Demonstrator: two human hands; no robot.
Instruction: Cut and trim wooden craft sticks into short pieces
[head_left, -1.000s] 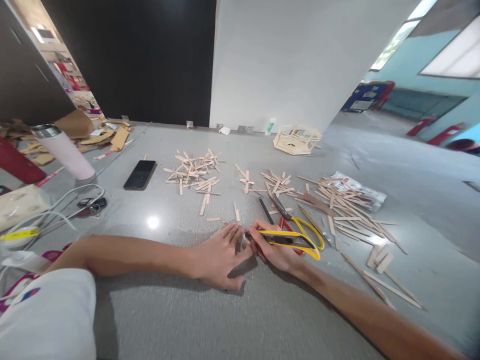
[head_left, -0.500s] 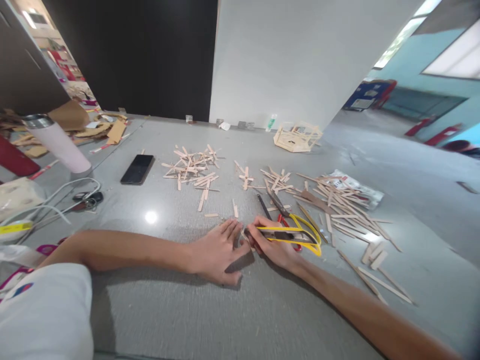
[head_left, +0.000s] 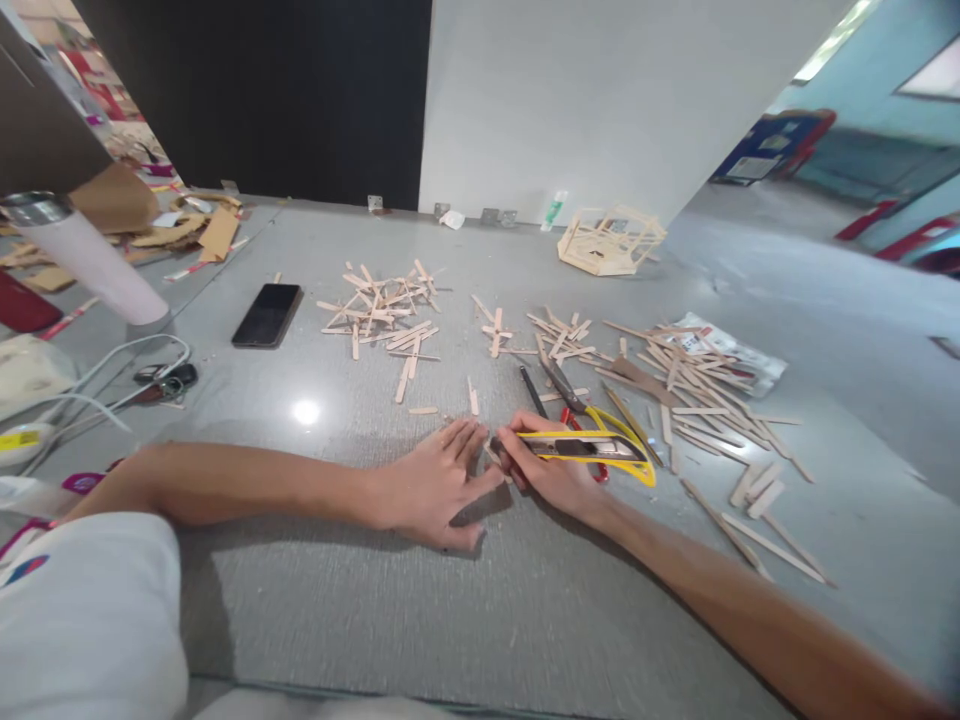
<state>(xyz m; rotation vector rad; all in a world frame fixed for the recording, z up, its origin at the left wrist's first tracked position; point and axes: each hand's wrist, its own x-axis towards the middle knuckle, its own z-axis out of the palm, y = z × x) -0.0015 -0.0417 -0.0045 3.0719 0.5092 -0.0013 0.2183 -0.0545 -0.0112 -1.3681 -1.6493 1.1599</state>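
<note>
My right hand [head_left: 551, 475] is closed around a yellow utility knife [head_left: 592, 447], whose dark front end points left toward my other hand. My left hand [head_left: 435, 485] lies palm down on the grey table, fingers stretched and thumb spread, its index finger reaching almost to the knife's tip. A small piece of wooden stick [head_left: 491, 455] shows partly between the two hands; most of it is hidden. Just beyond my fingers are a short stick offcut [head_left: 424, 411] and an upright-lying sliver [head_left: 473, 396]. Scissors [head_left: 566, 385] with yellow handles lie beyond the right hand, beside a red-handled tool [head_left: 570, 418].
Cut sticks lie in a left pile [head_left: 382, 300] and a middle pile [head_left: 559, 335], with longer sticks [head_left: 712, 400] on the right by a plastic packet [head_left: 750, 360]. A stick-built frame [head_left: 611, 245] stands behind. Leftward are a phone [head_left: 268, 315], cable [head_left: 120, 350] and pink bottle [head_left: 97, 265].
The view has shifted slightly, so the table things sit a little higher in the picture. Both hands keep nearly the same pose, with the knife still in the right one.
</note>
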